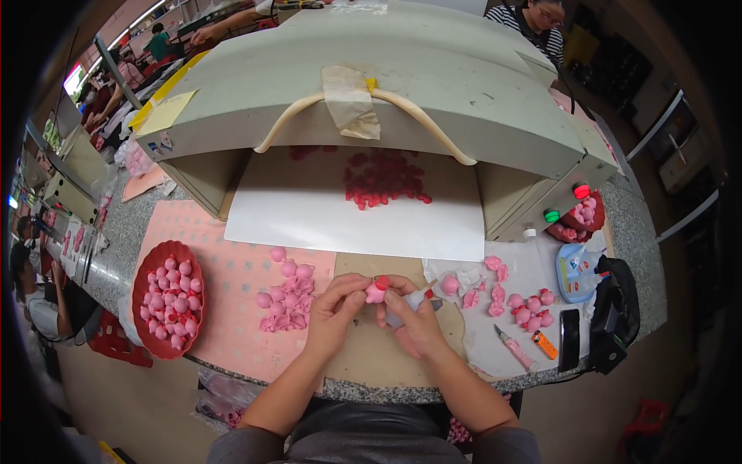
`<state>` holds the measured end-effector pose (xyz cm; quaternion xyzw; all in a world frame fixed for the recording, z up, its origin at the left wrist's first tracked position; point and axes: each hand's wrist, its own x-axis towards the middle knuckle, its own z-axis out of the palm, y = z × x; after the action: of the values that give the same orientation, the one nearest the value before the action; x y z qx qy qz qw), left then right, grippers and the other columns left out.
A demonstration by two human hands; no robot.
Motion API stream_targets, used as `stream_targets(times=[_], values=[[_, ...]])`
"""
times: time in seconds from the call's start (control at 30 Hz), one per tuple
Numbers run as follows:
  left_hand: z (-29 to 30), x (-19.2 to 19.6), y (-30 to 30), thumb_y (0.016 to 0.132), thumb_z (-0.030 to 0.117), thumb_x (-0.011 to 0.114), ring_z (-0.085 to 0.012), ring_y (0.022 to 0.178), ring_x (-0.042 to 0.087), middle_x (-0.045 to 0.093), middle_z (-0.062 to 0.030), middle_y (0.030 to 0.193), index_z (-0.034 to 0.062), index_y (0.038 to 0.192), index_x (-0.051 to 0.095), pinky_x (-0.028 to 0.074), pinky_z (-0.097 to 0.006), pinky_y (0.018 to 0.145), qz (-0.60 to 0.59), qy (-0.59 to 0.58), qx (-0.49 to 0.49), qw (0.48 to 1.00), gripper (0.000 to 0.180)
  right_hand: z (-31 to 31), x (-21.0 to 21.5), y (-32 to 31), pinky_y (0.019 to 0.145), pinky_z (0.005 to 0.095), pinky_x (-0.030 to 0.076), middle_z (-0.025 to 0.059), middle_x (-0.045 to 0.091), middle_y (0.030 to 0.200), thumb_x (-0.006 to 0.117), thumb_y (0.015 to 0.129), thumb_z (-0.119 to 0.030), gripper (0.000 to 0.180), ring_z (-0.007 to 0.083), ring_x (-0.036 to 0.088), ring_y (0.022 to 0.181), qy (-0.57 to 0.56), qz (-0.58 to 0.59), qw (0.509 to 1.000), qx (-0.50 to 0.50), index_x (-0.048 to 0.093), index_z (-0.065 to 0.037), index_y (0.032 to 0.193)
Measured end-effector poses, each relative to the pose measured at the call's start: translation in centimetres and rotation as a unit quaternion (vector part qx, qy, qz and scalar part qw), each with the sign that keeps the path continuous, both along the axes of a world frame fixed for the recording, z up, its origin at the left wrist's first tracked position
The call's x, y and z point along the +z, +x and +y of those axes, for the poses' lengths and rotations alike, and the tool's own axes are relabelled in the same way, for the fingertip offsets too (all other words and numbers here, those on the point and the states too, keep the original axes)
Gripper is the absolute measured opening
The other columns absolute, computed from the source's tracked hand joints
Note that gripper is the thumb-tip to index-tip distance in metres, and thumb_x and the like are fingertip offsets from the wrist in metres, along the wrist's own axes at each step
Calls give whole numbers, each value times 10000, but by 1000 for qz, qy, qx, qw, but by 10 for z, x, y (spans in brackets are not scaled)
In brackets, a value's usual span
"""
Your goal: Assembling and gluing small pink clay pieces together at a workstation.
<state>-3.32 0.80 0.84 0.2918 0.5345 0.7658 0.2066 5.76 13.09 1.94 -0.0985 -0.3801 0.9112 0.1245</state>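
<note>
My left hand (pixel 338 308) is closed, its thumb and fingers pinching a small round pink figure part (pixel 376 295) with a red piece on top. My right hand (pixel 418 328) is wrapped round a pale squeeze bottle (pixel 405 307), whose thin tip points up and to the right. The fingertips of that hand also reach the pink part, close to the left fingers. Both hands are over the brown mat (pixel 363 352) in front of the metal box. Pink balls and ruffled pink pieces (pixel 287 298) lie to the left of my hands.
A grey metal box (pixel 371 69) with an open front holds red pieces (pixel 384 178) on white sheeting. At left stands a red bowl (pixel 202 298) of pink balls. Rightward lie pink parts (pixel 532 311), a tube (pixel 516 348), an orange lighter (pixel 544 346), a blue container (pixel 578 274) and a black bag (pixel 616 325).
</note>
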Motion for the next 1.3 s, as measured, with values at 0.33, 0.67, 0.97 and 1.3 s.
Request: stream_targets(times=[0.33,0.67,0.97,1.3], values=[[-1,8,-5,871,61,573,-136,921,557,598,-56,1056,28,1135,584,456,-289,811,-183,-46,-62,980,266,8,0,0,647,235,428,38,581,928,557,895,-141,367,101,520,758,109,-89,990,33,497,-4,1231],[1,15,-7,877,72,574,-130,982,556,553,-56,1141,44,1201,538,468,-251,818,-143,-35,-94,985,327,10,3,-9,707,234,436,33,585,908,626,827,-51,363,97,531,803,174,-68,982,-16,537,-17,1178],[-48,18,-27,870,82,583,-111,910,560,557,-42,1092,18,1167,519,467,-236,781,-111,-96,54,988,311,5,-12,4,708,223,469,55,571,926,619,814,-47,368,104,560,764,443,-41,895,-41,533,22,1165],[-245,39,-112,814,127,628,-270,1024,525,545,-138,1103,16,1108,562,401,-351,899,355,-474,422,687,322,2,-6,-1,590,231,497,50,578,864,562,878,-140,320,107,570,720,341,-84,935,-56,512,21,1150]])
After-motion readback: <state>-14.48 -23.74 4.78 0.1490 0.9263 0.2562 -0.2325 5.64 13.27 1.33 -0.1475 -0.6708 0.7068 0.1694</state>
